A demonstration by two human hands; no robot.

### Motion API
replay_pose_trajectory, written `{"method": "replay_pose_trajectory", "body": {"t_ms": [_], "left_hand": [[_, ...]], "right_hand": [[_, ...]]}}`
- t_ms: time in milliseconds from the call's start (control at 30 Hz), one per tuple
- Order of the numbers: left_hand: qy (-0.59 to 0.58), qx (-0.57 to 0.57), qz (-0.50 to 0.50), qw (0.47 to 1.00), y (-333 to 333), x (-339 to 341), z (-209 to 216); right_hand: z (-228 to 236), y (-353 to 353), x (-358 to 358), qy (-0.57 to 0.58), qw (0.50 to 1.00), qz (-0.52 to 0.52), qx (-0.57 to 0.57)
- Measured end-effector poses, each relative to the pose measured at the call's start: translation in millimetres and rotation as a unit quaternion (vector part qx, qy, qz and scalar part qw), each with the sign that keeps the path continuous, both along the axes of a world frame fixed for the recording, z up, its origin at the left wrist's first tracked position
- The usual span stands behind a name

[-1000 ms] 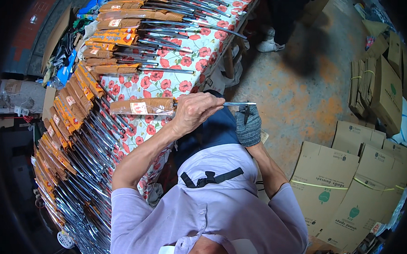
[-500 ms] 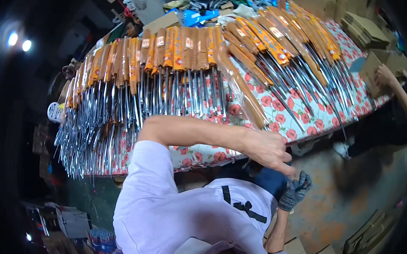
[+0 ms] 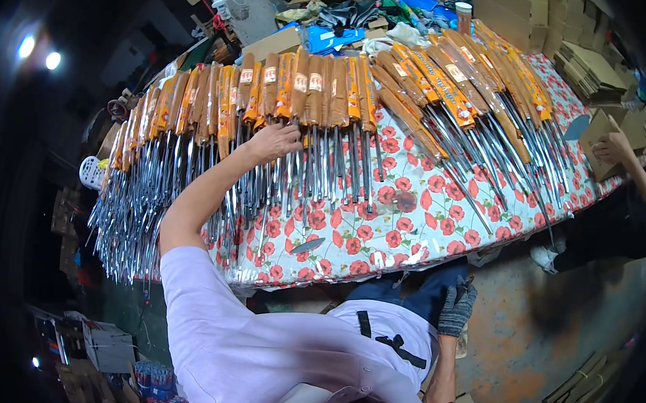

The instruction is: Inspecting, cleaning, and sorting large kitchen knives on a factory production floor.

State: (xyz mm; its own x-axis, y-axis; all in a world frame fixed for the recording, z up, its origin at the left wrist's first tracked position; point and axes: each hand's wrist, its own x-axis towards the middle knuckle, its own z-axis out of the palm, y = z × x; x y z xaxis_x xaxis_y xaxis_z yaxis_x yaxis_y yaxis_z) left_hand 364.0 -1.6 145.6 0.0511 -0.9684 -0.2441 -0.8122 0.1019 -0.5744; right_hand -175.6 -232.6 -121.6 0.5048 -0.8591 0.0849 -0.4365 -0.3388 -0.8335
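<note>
Left hand, bare, reaches a row of long, thin silver metal rods topped with brown-and-orange plastic-wrapped sleeves; right hand, in a grey knit glove, hangs beside dark blue trousers.

The row lies ahead and to the left on a white, red-poppy-printed tablecloth, the rods' long axes pointing roughly toward the person, sleeves at the far end. The left hand is the nearer of the 2, its back upward where sleeves meet bare metal, fingers curled; whether they grip a rod cannot be told. The right hand is well apart from the row, below the table's near edge; whether it is closed on anything is unclear. A 2nd, fanned group lies farther right.
</note>
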Motion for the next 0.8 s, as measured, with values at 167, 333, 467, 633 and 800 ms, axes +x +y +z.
{"method": "replay_pose_trajectory", "body": {"t_ms": [167,333,467,633,800], "left_hand": [[0.126,-0.04,0.112,0.985,-24.3,-12.2,-15.5],[0.285,-0.175,-0.056,0.941,-137.2,-100.2,-57.4],[0.297,-0.253,-0.213,0.896,-238.4,-183.9,-100.7],[0.29,-0.166,-0.222,0.916,-300.1,-228.9,-121.2],[0.37,-0.093,-0.264,0.886,-305.4,-279.5,-107.6]], "right_hand": [[-3.5,-1.7,-4.4,0.032,0.996,-0.046,-0.062],[3.6,0.8,-14.6,0.017,0.995,-0.091,-0.03],[21.5,1.8,-27.6,-0.023,0.992,-0.112,0.047],[33.1,1.9,-51.0,-0.039,0.984,-0.171,0.024],[33.5,-0.6,-67.6,-0.036,0.977,-0.21,0.007]]}}
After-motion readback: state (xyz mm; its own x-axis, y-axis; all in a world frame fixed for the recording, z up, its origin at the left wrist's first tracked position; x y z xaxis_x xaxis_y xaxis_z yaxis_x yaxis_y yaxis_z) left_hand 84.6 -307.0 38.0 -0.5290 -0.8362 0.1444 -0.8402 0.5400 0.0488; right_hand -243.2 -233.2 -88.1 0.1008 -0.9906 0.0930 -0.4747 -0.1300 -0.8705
